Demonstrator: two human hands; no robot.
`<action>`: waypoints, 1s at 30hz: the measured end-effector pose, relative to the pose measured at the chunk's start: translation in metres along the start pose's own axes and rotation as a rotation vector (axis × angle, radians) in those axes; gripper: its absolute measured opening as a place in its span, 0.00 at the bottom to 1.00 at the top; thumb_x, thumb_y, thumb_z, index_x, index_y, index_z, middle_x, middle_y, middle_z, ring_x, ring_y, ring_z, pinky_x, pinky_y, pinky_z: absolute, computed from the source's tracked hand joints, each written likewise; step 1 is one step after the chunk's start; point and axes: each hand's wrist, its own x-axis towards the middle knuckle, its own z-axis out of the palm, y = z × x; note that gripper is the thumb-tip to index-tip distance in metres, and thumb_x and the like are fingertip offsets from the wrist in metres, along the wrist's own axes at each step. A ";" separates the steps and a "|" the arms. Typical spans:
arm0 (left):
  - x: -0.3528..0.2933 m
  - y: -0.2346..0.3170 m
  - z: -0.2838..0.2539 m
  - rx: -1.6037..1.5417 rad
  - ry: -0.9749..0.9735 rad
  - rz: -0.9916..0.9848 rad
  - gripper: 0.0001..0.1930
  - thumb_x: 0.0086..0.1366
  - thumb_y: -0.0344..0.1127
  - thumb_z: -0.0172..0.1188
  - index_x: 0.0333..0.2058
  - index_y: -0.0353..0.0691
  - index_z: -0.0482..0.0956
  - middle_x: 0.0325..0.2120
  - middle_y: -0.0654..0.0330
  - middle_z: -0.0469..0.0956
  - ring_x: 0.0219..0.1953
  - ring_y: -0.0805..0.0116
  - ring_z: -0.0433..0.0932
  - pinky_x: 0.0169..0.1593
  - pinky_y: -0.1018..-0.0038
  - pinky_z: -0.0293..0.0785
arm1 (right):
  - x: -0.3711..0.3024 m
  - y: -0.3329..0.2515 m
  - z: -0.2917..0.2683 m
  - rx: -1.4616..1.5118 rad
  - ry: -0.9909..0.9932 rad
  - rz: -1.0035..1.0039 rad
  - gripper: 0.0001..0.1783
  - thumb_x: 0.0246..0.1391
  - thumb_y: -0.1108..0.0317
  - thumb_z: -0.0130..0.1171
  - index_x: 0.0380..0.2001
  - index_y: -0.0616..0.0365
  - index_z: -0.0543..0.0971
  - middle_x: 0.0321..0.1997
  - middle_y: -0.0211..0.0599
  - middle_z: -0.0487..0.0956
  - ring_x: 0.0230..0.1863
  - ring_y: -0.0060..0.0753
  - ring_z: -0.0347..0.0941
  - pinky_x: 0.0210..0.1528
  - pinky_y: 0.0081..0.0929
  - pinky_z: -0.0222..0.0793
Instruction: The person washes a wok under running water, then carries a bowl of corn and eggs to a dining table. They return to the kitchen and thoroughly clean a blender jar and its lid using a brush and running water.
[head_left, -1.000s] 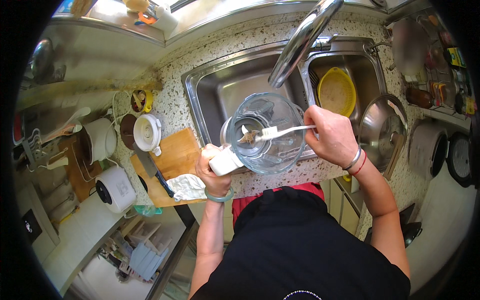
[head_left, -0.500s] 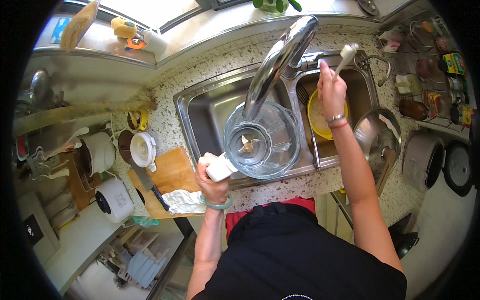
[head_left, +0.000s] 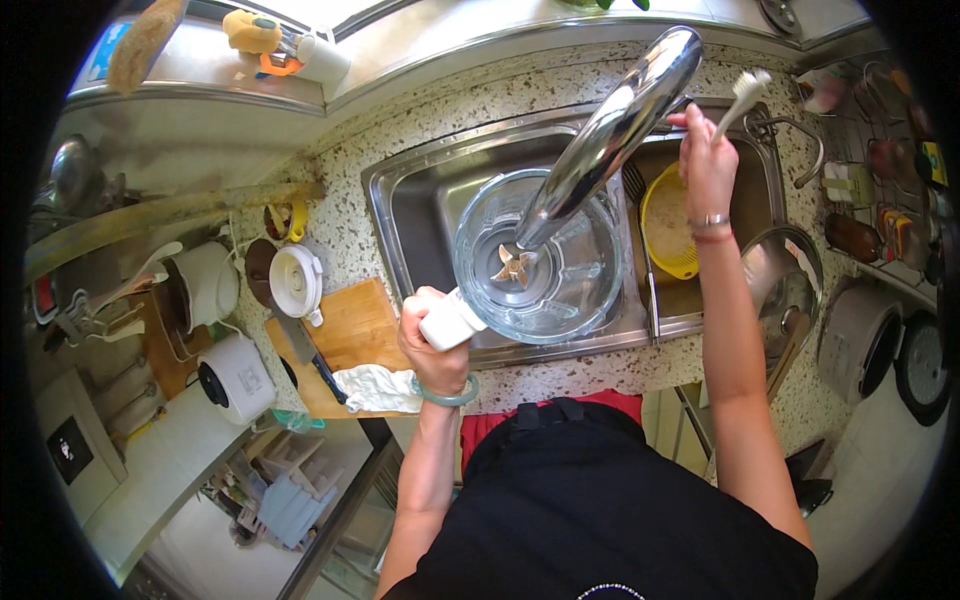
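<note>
My left hand (head_left: 430, 366) is closed round the white handle (head_left: 452, 322) of a clear glass blender jar (head_left: 590, 290). The jar is held over the left sink basin (head_left: 408, 235), its mouth toward me, and metal blades (head_left: 514, 266) show at its bottom. A chrome faucet (head_left: 612, 130) arches over it, hiding part of the jar. My right hand (head_left: 711, 172) grips a pale-handled brush (head_left: 741, 100), bristles up. Its fingertips are at the faucet's lever end; whether they touch it I cannot tell. I see no water stream.
In the right basin are a yellow colander (head_left: 672, 266) and a slotted turner (head_left: 652, 300). A pot lid (head_left: 768, 270) leans right of the sink. To the left, a cutting board (head_left: 355, 325) bears a knife (head_left: 327, 378) and white cloth (head_left: 375, 388), beside a white jar lid (head_left: 293, 282).
The view has shifted, so most things sit farther right or lower. My right hand has drawn its fingers closer to the faucet lever. My left hand keeps hold of the blender jar.
</note>
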 end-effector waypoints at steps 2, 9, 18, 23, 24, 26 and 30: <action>0.003 -0.004 0.002 -0.005 -0.009 0.013 0.14 0.48 0.18 0.59 0.29 0.41 0.64 0.24 0.62 0.69 0.27 0.75 0.67 0.34 0.79 0.63 | -0.042 -0.014 0.005 0.005 -0.114 0.075 0.19 0.63 0.55 0.55 0.26 0.56 0.82 0.13 0.11 0.59 0.15 0.06 0.49 0.16 0.15 0.39; 0.000 -0.011 -0.003 -0.003 -0.038 0.015 0.17 0.47 0.21 0.64 0.30 0.42 0.65 0.28 0.64 0.68 0.33 0.72 0.67 0.39 0.77 0.64 | -0.101 -0.019 -0.016 -0.063 -0.293 0.071 0.09 0.61 0.66 0.58 0.38 0.60 0.76 0.28 0.19 0.70 0.28 0.08 0.60 0.29 0.11 0.55; 0.007 -0.012 -0.007 0.070 -0.115 0.101 0.16 0.48 0.21 0.63 0.30 0.42 0.64 0.25 0.62 0.69 0.30 0.70 0.69 0.36 0.75 0.65 | -0.119 -0.087 -0.037 -0.785 -0.580 -0.544 0.11 0.55 0.69 0.61 0.41 0.59 0.81 0.21 0.37 0.72 0.21 0.26 0.69 0.24 0.23 0.63; 0.010 -0.014 -0.009 0.150 -0.122 0.159 0.16 0.46 0.20 0.63 0.28 0.41 0.65 0.22 0.60 0.69 0.26 0.68 0.69 0.32 0.74 0.65 | -0.126 -0.088 0.011 -1.095 -0.766 -0.939 0.09 0.47 0.69 0.59 0.33 0.56 0.82 0.25 0.35 0.75 0.28 0.34 0.73 0.28 0.28 0.71; 0.012 -0.014 -0.008 0.165 -0.117 0.182 0.15 0.44 0.20 0.63 0.27 0.40 0.65 0.21 0.59 0.69 0.24 0.67 0.69 0.30 0.74 0.65 | -0.127 -0.075 0.025 -1.113 -0.807 -0.987 0.08 0.46 0.69 0.58 0.31 0.55 0.82 0.25 0.34 0.74 0.29 0.34 0.73 0.28 0.28 0.72; 0.015 -0.012 -0.006 0.117 -0.115 0.190 0.15 0.44 0.20 0.63 0.27 0.40 0.65 0.21 0.59 0.69 0.24 0.67 0.68 0.30 0.73 0.64 | -0.128 -0.046 0.050 -1.189 -0.869 -1.035 0.07 0.45 0.68 0.58 0.28 0.55 0.82 0.25 0.34 0.75 0.30 0.35 0.73 0.28 0.30 0.73; 0.013 -0.008 -0.015 0.117 -0.148 0.133 0.13 0.51 0.20 0.59 0.30 0.41 0.64 0.24 0.61 0.68 0.29 0.68 0.67 0.36 0.72 0.64 | -0.124 -0.021 0.069 -1.246 -1.155 -0.875 0.06 0.44 0.68 0.58 0.25 0.56 0.83 0.27 0.40 0.80 0.31 0.37 0.79 0.30 0.32 0.75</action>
